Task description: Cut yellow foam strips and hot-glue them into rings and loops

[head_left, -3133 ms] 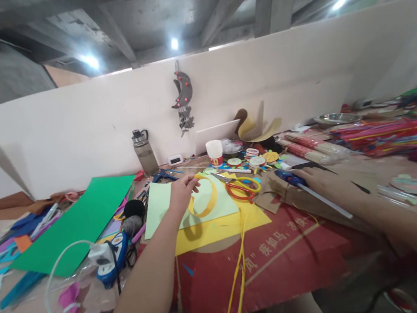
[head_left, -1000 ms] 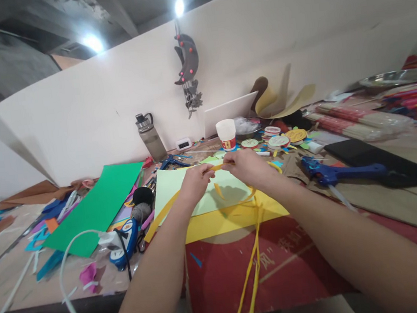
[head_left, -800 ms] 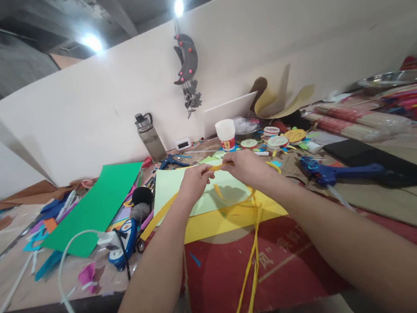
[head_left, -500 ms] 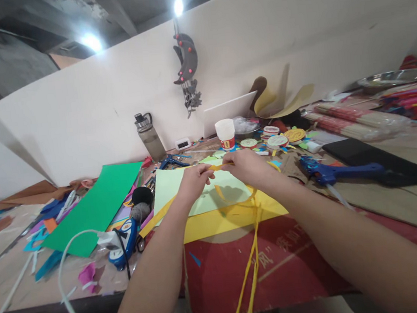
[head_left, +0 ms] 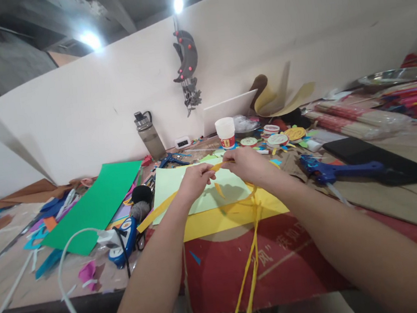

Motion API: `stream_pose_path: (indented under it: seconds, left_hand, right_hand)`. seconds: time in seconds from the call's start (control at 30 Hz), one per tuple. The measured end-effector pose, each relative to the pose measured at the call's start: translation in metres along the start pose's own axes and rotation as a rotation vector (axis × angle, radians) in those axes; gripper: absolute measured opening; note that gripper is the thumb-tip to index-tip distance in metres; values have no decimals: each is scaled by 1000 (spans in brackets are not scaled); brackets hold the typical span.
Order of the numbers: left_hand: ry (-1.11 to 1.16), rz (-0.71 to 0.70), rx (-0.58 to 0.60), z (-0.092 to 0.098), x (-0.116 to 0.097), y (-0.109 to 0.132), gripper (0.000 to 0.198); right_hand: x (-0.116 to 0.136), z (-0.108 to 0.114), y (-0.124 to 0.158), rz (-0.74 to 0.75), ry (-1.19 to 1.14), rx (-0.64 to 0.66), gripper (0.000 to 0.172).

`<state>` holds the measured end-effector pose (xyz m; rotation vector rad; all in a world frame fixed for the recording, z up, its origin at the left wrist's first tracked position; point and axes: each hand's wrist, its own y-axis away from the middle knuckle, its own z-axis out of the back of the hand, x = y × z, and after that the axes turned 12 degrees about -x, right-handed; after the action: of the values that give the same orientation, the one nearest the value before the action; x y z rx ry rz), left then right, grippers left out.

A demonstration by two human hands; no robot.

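A yellow strip (head_left: 217,166) is stretched between my two hands above a pale green sheet (head_left: 169,177). My left hand (head_left: 195,180) pinches it, and the strip's longer end runs out to the left behind my forearm. My right hand (head_left: 246,164) grips the strip's other part with closed fingers. A small yellow curl (head_left: 219,190) shows just below the hands. Under the pale green sheet lies a yellow sheet (head_left: 209,225). Thin yellow strips (head_left: 255,244) hang down over the red cardboard (head_left: 222,275) and past its front edge.
Right of my hands lies a blue glue gun (head_left: 345,171) beside a black pad (head_left: 378,159). On the left are a green sheet (head_left: 97,207), a blue-and-white power strip (head_left: 123,242) and a white cable (head_left: 62,283). Behind stand a bottle (head_left: 150,138) and a paper cup (head_left: 225,133).
Both hands stay almost in place, still closed on the yellow strip. The strip between them now slants up slightly to the right, and the small curl below looks narrower.
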<state>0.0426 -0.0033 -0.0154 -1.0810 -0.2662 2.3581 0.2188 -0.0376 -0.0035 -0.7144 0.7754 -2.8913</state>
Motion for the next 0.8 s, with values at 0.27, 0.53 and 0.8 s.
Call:
stream_pose_path:
  seconds: [0.27, 0.53, 0.8]
  left_hand:
    - [10, 14, 9, 0, 1, 1, 18]
    - [30, 1, 16, -1, 1, 0, 17]
    - [-66, -35, -24, -3, 0, 2, 22]
  right_hand:
    - [1, 0, 0, -2, 39, 29, 20]
    - [2, 0, 1, 21, 95, 63, 21]
    - [4, -1, 3, 30, 122, 40, 21]
